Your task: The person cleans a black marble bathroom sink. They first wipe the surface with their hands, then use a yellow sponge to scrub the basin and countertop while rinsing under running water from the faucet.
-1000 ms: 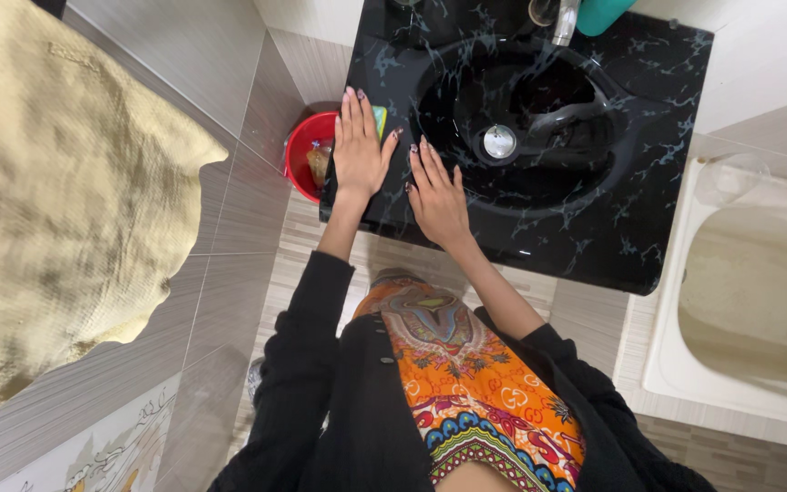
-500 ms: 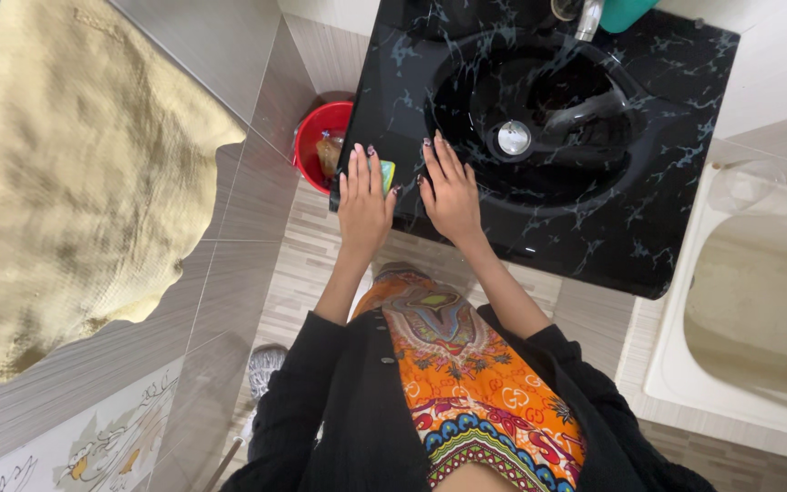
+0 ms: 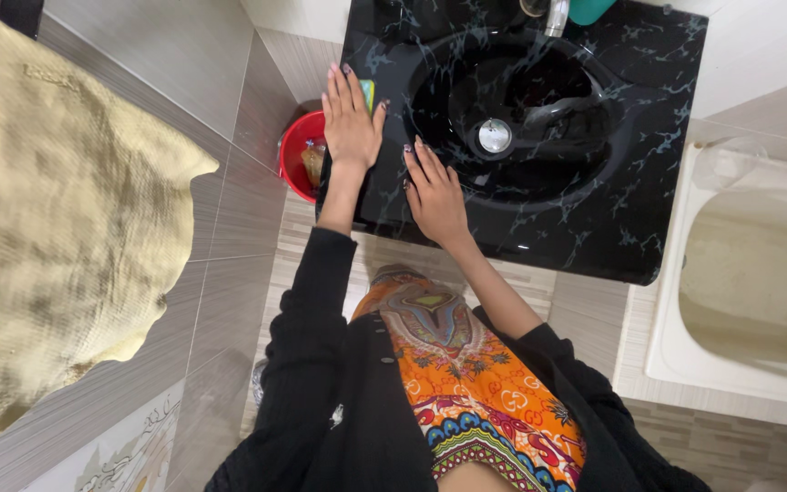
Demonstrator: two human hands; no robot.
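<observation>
the left hand (image 3: 350, 123) lies flat on the black marbled counter (image 3: 594, 219), fingers (image 3: 342, 89) stretched and close together, pressing down on a yellow-green sponge (image 3: 368, 93) of which only an edge peeks out at about 1 o'clock from the palm. the right hand (image 3: 434, 196) rests open and flat on the counter at the sink basin's (image 3: 539, 128) 7 o'clock rim, holding nothing. a metal drain (image 3: 495, 136) sits in the basin. a red bucket (image 3: 295, 164) stands on the floor at the counter's 9 o'clock side, perhaps with a cloth inside. a beige towel (image 3: 56, 237) hangs at far left.
</observation>
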